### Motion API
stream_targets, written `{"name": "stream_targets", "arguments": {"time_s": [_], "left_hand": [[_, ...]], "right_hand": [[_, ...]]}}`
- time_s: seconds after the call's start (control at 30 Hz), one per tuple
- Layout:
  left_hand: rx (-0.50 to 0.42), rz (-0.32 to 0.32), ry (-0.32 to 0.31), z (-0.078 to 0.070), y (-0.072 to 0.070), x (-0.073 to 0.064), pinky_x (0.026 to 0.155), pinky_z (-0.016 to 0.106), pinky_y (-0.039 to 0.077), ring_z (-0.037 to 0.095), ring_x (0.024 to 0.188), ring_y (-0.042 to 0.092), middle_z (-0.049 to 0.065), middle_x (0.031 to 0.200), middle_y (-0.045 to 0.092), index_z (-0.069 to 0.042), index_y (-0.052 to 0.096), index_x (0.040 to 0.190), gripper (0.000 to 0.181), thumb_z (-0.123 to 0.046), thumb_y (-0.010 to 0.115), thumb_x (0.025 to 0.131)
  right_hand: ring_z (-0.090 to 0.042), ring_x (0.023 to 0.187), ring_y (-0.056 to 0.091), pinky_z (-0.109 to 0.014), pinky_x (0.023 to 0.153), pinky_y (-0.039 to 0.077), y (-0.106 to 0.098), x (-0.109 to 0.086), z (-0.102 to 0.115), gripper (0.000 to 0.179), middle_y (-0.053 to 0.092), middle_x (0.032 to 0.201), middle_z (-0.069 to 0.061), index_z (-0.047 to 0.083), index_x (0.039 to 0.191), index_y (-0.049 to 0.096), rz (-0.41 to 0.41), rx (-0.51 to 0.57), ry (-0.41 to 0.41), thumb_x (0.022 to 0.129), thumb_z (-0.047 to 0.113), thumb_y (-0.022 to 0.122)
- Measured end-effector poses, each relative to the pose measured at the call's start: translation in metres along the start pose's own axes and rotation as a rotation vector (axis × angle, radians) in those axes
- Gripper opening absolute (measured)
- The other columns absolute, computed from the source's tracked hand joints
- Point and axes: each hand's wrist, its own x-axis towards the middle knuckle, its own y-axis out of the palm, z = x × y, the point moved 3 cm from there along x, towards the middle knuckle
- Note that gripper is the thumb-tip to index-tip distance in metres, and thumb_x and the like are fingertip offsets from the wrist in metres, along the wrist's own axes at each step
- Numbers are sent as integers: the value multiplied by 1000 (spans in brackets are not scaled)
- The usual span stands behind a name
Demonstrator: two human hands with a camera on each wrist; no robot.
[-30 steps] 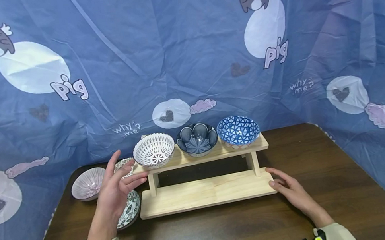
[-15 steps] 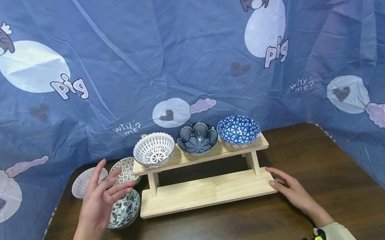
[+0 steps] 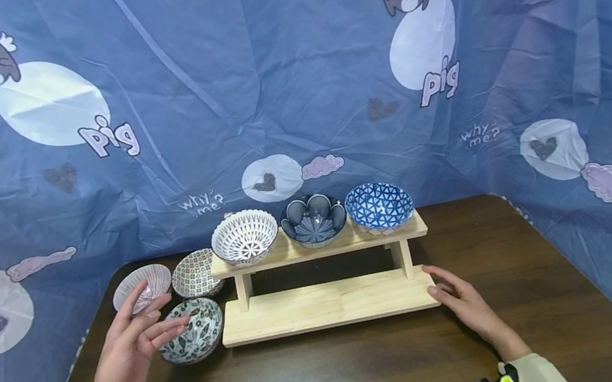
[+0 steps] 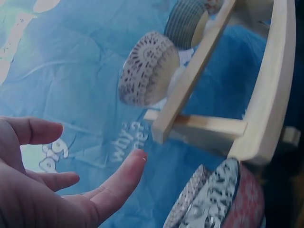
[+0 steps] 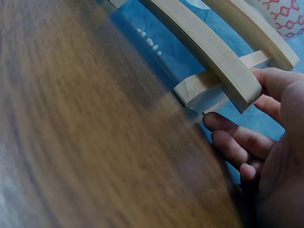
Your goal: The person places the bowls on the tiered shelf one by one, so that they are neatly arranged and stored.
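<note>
My left hand (image 3: 125,350) hovers over the left of the table with its fingers spread and nothing in them. Near its fingertips is a bowl with a green leaf pattern (image 3: 200,331); the left wrist view shows this bowl's reddish outside (image 4: 248,197). Behind it are a pale striped bowl (image 3: 151,283), partly hidden by the fingers, and a bowl with a small checked pattern (image 3: 196,273). At the right end of a two-tier wooden stand (image 3: 326,306), my right hand (image 3: 470,311) touches the lower board with loosely bent fingers.
On the stand's upper board sit a white bowl with dark dashes (image 3: 245,237), a dark blue petal-patterned bowl (image 3: 313,222) and a blue-and-white triangle-patterned bowl (image 3: 379,206). A blue printed cloth (image 3: 292,78) hangs behind the brown table (image 3: 339,371).
My left hand has drawn back to the left and down from beside the white bowl, uncovering the checked and leaf-patterned bowls. My right hand has stayed at the stand's end.
</note>
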Motion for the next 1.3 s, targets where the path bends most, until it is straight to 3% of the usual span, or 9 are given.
{"name": "stream_targets", "arguments": {"time_s": [0.13,0.3,0.37,0.5,0.63,0.77,0.93,1.13,1.3], "left_hand": [[-21,17,24,-2,-11,-11,83,37,65,33,94,76,5,125,65,-21,35,146,52,6,21,104],[12,-2,19,-4,-25,-23,83,37,65,31,95,76,4,125,64,-22,31,145,51,7,21,104],[20,-13,17,-5,-30,-27,83,37,65,31,95,76,4,124,63,-21,29,145,49,6,21,105],[41,-36,1,-5,-40,-34,82,37,65,30,94,76,3,123,63,-22,27,144,48,5,22,105],[118,-115,-78,-2,-50,-41,80,34,65,26,92,76,-4,119,64,-23,20,148,48,1,26,106],[167,-194,-161,5,-59,-47,78,32,65,23,89,77,-10,115,63,-25,15,150,51,-3,31,107],[197,-220,-187,14,-64,-50,77,33,65,23,86,76,-11,112,62,-29,25,144,48,0,32,105],[335,-276,-295,24,-71,-51,73,32,65,18,84,76,-14,108,59,-32,23,145,49,-5,35,106],[287,-228,-297,33,-74,-51,73,33,65,20,84,76,-9,106,63,-41,39,129,45,-3,33,105]], "right_hand": [[-33,127,59,-28,96,50,0,0,1,53,41,158,-18,12,151,42,-3,-1,0,104,34,53],[-8,117,60,-25,95,50,-1,-1,1,53,42,158,-16,13,151,44,-7,-9,0,103,35,54],[-5,116,58,-25,95,50,-1,-1,1,53,42,158,-16,14,151,43,-8,-12,-1,103,35,53],[-25,124,60,-32,98,50,-1,-1,1,53,41,158,-18,13,151,42,-6,-14,-6,104,34,52],[-37,129,57,-35,99,50,0,-1,1,54,39,158,-19,12,152,41,-1,-12,-7,104,34,52],[-19,123,60,-30,98,50,0,-1,1,53,40,158,-17,13,152,42,-1,-12,-7,104,34,52],[13,107,53,-23,96,49,-1,-1,0,53,41,158,-16,14,151,43,-3,-7,-6,103,35,53],[18,104,52,-17,92,49,-1,-1,0,53,41,158,-17,12,151,43,-1,4,-17,104,33,53],[18,103,53,-15,91,48,-1,-1,0,53,41,158,-17,12,151,43,-1,16,-21,103,33,53]]}}
